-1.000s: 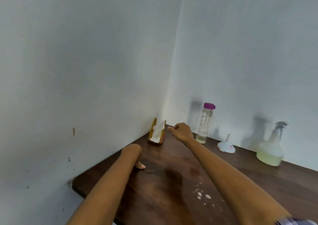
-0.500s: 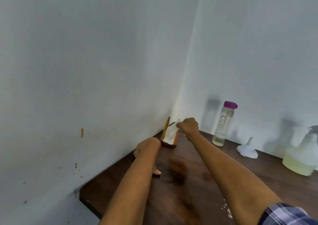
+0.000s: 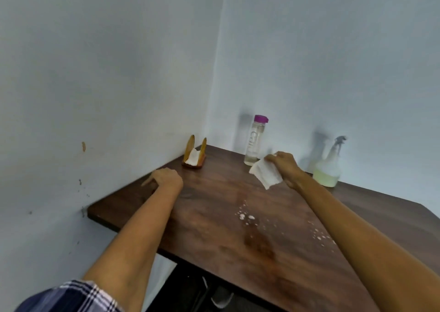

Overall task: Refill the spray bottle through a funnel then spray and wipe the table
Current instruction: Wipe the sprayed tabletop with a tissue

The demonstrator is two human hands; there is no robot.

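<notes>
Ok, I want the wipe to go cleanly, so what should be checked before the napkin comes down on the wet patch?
1. Napkin gripped by right hand: ok.
2. Left hand resting on table, off the spots: ok.
3. White droplets ahead of the hand, nothing lying on them: ok.
4. Spray bottle upright, off the wet patch: ok.
5. Clear bottle capped: ok.
6. Funnel out of the way: cannot tell, hidden.

The clear bottle (image 3: pixel 254 142) carries pale vertical lettering, too blurred to read.

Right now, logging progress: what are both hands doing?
Left hand: open, resting on the table, holding nothing.
Right hand: pinching a white napkin above the table.
</notes>
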